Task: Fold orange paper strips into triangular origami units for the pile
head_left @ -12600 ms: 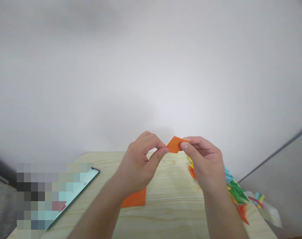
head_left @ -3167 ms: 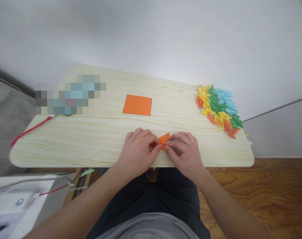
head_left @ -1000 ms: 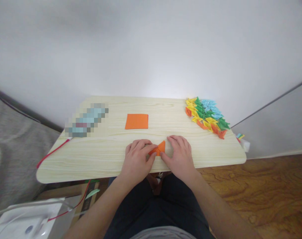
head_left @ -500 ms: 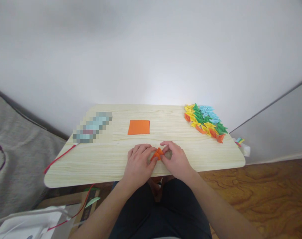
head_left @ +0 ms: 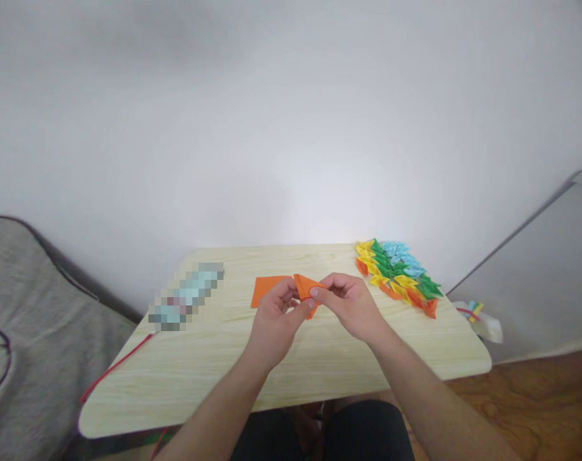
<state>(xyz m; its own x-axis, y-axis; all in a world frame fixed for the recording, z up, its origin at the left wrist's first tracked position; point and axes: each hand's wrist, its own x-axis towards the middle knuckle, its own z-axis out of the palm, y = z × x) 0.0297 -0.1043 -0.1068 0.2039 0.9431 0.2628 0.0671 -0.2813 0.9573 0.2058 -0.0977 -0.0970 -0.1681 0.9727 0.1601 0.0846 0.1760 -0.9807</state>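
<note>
Head view's showing both hands working on a folded orange piece, around lower centre of the frame. The left hand is pinching it between thumb and fingers from the left, and the right hand is gripping the other side, thumb pressing on the face of it. Fingers are hiding a chunk of the folds, so I can't tell how neatly the layers are lining up underneath.

That's what's bugging me tbh: if the two hands are pulling unevenly, a layer could be slipping and leaving a crooked crease. The right thumb pushing too hard could flatten a flap or dent it, and tugging on a pointy corner could tear it, since paper that small isn't giving much slack.

An orange sheet is lying flat on the table just past the left fingers, partly covered in this view. A dropping wrist or knuckle could nudge it or bend its edge. The colourful folded pieces are sitting bunched up right of centre, beyond the right hand. They look light, so a sleeve-less forearm swinging wide could be scattering some. Over on the left, a red cable is running off the table edge, so a snag there could drag the pixelated item.
</note>
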